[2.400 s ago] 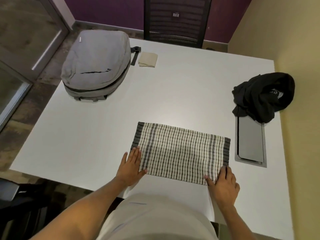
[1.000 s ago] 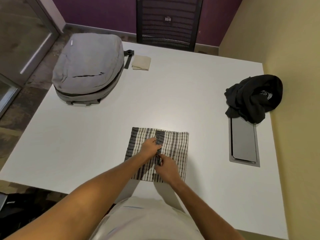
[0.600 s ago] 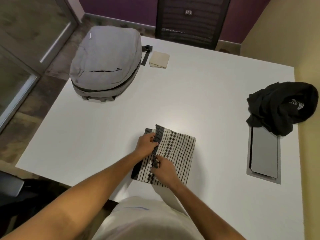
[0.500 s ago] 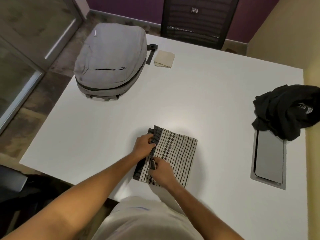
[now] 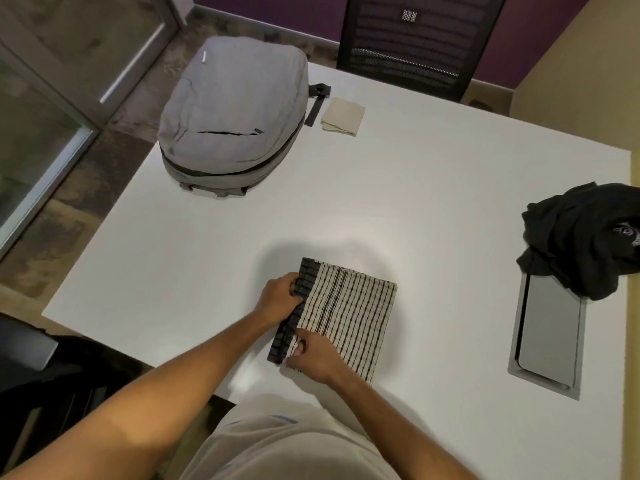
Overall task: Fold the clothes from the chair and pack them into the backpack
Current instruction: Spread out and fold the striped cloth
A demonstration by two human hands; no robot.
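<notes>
I have the checked cloth lying folded on the white table, close to the near edge. My left hand has its fingers curled round the dark banded edge at the far left corner, and my right hand pinches the same edge nearer to me, thumb and fingers closed on the layers. The cloth looks light, thin and limp, so I judge it will sag and slide open if lifted by one corner; gripping the stacked edge at two spots, as now, should keep the layers together. The weave looks coarse, so I doubt it is slippery.

The grey backpack lies flat at the far left of the table, well apart from the cloth; its main zip looks closed, though I cannot be sure from this angle. A crumpled black garment sits at the right edge, unfolded, and a small beige folded cloth lies just beside the backpack.
</notes>
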